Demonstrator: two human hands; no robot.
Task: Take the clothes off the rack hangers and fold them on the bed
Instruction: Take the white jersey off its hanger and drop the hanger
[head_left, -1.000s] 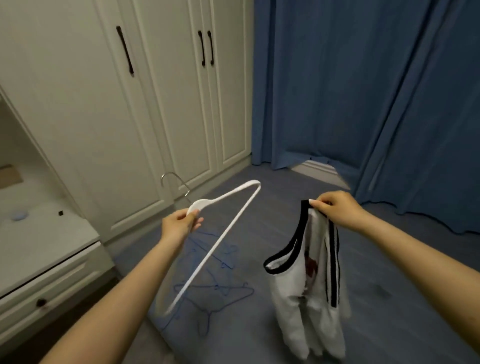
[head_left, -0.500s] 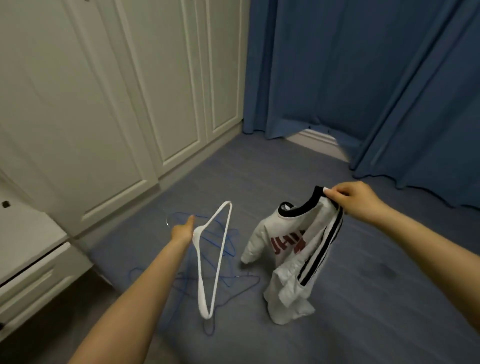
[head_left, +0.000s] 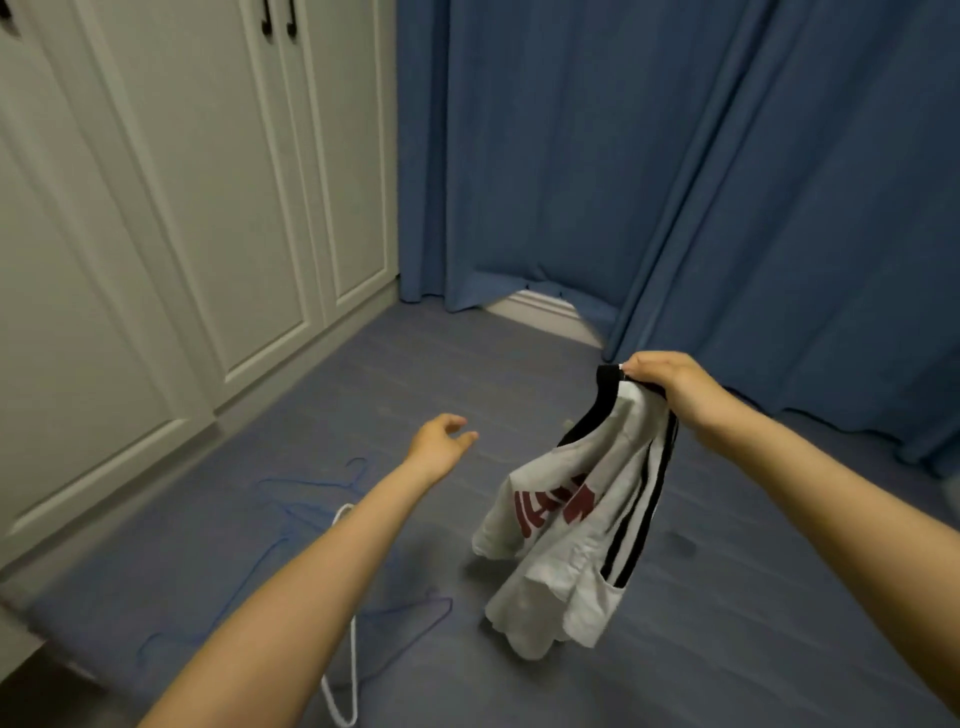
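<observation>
A white T-shirt (head_left: 576, 525) with black trim and red lettering hangs above the blue bed (head_left: 727, 623), pinched at its black collar by the right hand (head_left: 670, 387). The left hand (head_left: 441, 444) reaches forward with loosely spread fingers, holding nothing. Under its forearm a white hanger (head_left: 348, 691) lies on the bed among thin blue hangers (head_left: 311, 499), beside white wardrobe doors (head_left: 208, 208) and blue curtains (head_left: 675, 182).

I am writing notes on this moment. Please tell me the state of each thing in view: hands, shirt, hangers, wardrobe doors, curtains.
Left hand: empty, fingers relaxed, held above the bed.
Right hand: pinches the shirt's black collar.
White shirt: off its hanger, hanging crumpled, unfolded.
White hanger: lying bare on the bed, partly behind the left arm.
Blue hangers: lying bare on the bed.
Wardrobe doors: closed.
Blue curtains: drawn.
</observation>
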